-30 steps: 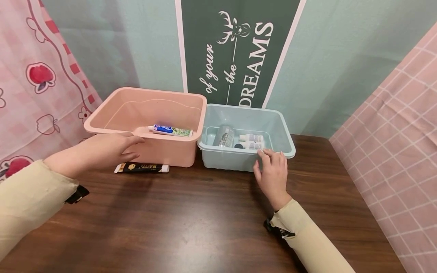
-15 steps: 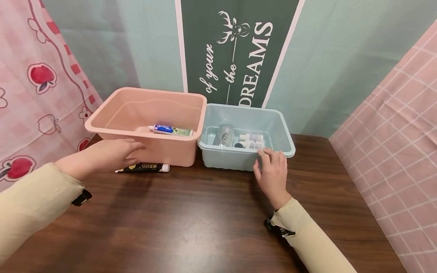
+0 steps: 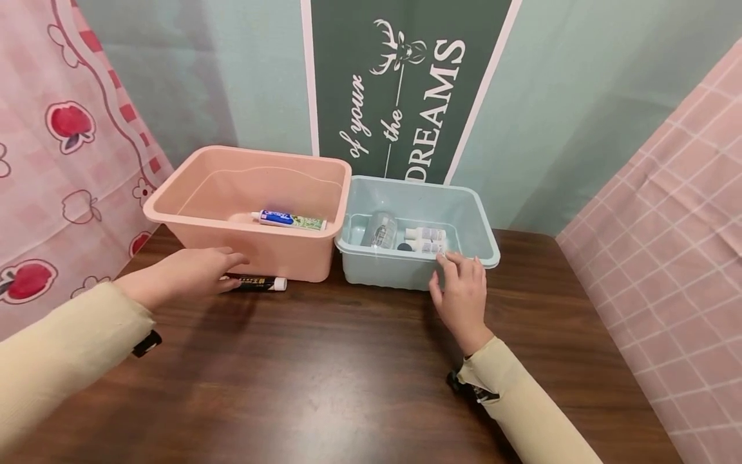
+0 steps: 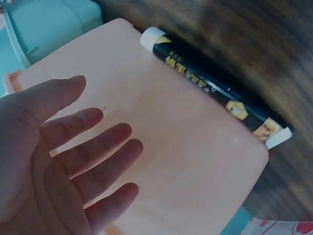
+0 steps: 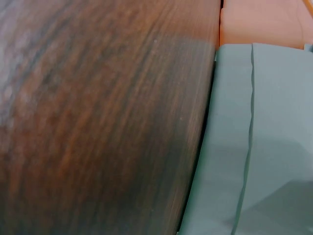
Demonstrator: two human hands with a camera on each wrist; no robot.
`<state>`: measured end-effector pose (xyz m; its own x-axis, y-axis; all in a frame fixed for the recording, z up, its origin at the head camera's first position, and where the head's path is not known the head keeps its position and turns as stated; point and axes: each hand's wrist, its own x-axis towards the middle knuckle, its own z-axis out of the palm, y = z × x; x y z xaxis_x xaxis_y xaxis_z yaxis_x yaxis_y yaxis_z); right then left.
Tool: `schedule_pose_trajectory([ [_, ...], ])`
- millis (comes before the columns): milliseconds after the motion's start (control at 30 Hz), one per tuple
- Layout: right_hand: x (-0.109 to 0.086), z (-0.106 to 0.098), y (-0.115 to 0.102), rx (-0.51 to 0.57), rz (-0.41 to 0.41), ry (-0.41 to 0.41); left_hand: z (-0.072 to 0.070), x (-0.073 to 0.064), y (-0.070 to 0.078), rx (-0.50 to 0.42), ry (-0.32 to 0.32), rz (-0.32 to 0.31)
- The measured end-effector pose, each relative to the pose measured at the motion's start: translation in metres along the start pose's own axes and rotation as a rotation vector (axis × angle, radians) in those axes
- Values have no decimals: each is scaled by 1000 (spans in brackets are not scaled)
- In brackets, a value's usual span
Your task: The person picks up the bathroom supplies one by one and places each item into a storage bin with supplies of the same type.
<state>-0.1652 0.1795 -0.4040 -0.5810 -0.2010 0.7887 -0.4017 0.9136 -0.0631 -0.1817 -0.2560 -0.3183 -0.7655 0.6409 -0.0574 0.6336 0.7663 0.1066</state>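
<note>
A black tube (image 4: 210,85) with gold lettering and a white cap lies on the table along the front of the pink bin (image 3: 272,254). My left hand (image 3: 188,274) hovers by its left end, covering part of it in the head view. In the left wrist view the left hand (image 4: 73,161) has its fingers spread, apart from the tube and holding nothing. My right hand (image 3: 462,299) rests its fingertips at the front rim of the light blue bin (image 3: 382,274). The right wrist view shows that bin's wall (image 5: 274,132) but not the hand.
A blue-and-green toothpaste tube (image 3: 292,220) lies in the pink bin. Inside the blue bin are a clear bottle (image 3: 380,231) and two small white bottles (image 3: 426,234). The bins stand side by side on the dark wooden table (image 3: 324,380), before a green cloth backdrop (image 3: 249,77).
My left hand has moved right and down toward the black tube, covering more of its left end. The right hand stays at the blue bin's rim.
</note>
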Motion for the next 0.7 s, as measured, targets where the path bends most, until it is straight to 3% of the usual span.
schedule_pose_trajectory([
  [133, 0, -1, 0, -4, 6, -10, 4, 2, 0, -6, -18, -20],
  [400, -1, 2, 1, 3, -4, 33, 16, 1, 1, 24, 41, -10],
  [700, -2, 2, 1, 3, -13, 39, 30, 2, 2, 24, 55, -22],
])
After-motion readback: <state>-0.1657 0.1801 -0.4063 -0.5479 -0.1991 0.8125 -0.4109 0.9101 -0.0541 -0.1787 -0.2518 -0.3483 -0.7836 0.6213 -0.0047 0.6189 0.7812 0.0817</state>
